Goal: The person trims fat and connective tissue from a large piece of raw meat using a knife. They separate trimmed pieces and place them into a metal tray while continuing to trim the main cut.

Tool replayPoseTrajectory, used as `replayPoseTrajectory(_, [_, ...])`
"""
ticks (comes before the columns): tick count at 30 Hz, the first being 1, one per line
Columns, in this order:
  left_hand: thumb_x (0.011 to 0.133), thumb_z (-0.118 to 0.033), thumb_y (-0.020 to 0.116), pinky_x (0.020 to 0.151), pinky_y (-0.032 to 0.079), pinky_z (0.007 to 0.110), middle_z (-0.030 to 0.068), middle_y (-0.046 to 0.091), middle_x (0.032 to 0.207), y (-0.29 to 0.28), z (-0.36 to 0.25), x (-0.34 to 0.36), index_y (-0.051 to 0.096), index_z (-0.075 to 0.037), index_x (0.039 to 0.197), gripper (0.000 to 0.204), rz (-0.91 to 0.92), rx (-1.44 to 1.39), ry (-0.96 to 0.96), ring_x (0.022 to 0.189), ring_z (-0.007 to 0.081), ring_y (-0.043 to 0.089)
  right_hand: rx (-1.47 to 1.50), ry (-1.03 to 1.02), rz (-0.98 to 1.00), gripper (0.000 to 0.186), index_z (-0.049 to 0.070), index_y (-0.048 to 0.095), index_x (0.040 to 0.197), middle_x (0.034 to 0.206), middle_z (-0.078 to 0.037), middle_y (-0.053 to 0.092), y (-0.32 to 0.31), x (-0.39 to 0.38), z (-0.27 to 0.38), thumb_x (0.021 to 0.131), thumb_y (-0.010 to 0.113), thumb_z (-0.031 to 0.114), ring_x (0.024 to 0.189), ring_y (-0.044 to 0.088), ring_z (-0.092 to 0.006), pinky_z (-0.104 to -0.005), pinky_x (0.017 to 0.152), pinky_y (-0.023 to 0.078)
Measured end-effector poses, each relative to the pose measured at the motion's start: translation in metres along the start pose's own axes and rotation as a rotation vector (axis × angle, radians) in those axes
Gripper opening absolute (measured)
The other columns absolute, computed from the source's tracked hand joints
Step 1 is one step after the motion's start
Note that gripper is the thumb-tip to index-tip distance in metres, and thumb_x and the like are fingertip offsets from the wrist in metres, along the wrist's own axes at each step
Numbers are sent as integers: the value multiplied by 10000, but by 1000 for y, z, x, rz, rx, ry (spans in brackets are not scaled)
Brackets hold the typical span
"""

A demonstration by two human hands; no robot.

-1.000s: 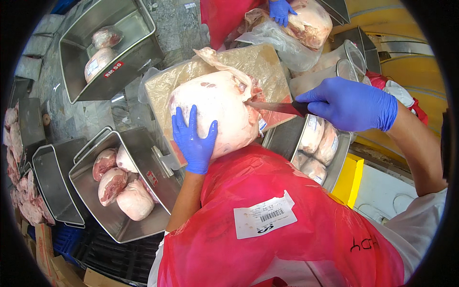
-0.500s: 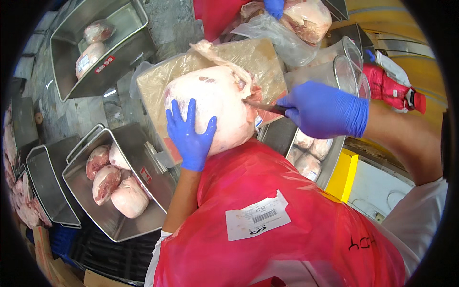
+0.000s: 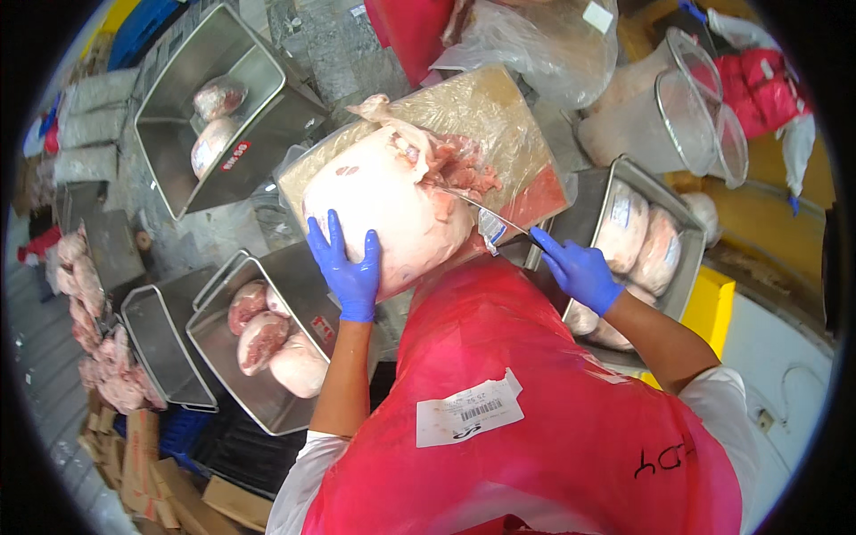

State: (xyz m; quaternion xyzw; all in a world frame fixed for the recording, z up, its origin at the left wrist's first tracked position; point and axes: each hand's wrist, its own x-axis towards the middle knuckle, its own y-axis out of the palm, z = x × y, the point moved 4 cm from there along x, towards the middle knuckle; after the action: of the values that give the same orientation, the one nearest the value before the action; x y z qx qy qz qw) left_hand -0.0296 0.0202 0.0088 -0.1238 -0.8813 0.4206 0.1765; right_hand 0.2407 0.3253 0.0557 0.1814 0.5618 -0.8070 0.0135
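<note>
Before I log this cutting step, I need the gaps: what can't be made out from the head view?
- Knife handle: hidden inside the right hand; only the thin blade shows.
- Near edge of the big meat piece: covered by the left hand and red apron.
- Cutting board: mostly under the meat and plastic film.
- Right-side steel tray: its near end is hidden by the right forearm.
- Meat pile at the left rim: bent and blurred by the fisheye.

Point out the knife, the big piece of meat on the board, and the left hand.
knife (image 3: 486,211): head view, on the middle of the thin blade.
big piece of meat (image 3: 392,209): head view, on its pale, smooth top.
left hand (image 3: 348,267): head view, on the back of the blue glove.
</note>
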Motion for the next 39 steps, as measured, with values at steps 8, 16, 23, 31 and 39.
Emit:
replayPoseTrajectory(8, [1006, -127, 681, 1245, 267, 383, 243, 344, 1668, -8, 6, 6, 384, 49, 1583, 672, 190, -75, -163, 1554, 301, 321, 150, -107, -368, 591, 274, 495, 1561, 741, -91, 555, 117, 2, -35, 997, 667, 307, 561, 601, -286, -434, 499, 501])
replayPoseTrajectory(16, [1042, -121, 631, 1227, 296, 342, 247, 377, 1641, -15, 14, 26, 285, 105, 1597, 693, 387, -180, -376, 1498, 253, 394, 715, 78, -357, 503, 255, 535, 1508, 862, -162, 695, 196, 10, -20, 1020, 629, 334, 702, 686, -381, -495, 617, 552])
replayPoseTrajectory(23, [1089, -266, 562, 1212, 316, 355, 273, 376, 1630, -13, -3, 32, 200, 106, 1620, 743, 463, -93, -355, 1484, 266, 405, 944, 115, -289, 463, 233, 590, 1459, 975, -180, 743, 137, -35, -35, 1007, 649, 314, 838, 714, -399, -502, 718, 561])
replayPoseTrajectory(31, [1077, -359, 571, 1262, 243, 415, 302, 311, 1648, 12, 20, 60, 252, 126, 1585, 772, 361, 14, -113, 1537, 352, 316, 842, 101, -56, 416, 154, 647, 1403, 1011, -220, 724, 13, -54, -49, 990, 634, 207, 874, 698, -398, -471, 783, 552])
replayPoseTrajectory(39, [1054, -277, 630, 1241, 291, 400, 257, 361, 1633, 11, 23, 71, 287, 76, 1598, 734, 369, -155, -135, 1504, 314, 370, 783, -45, 200, 329, 71, 726, 1248, 959, -219, 727, -91, 11, -45, 1001, 556, 207, 913, 698, -406, -486, 836, 551])
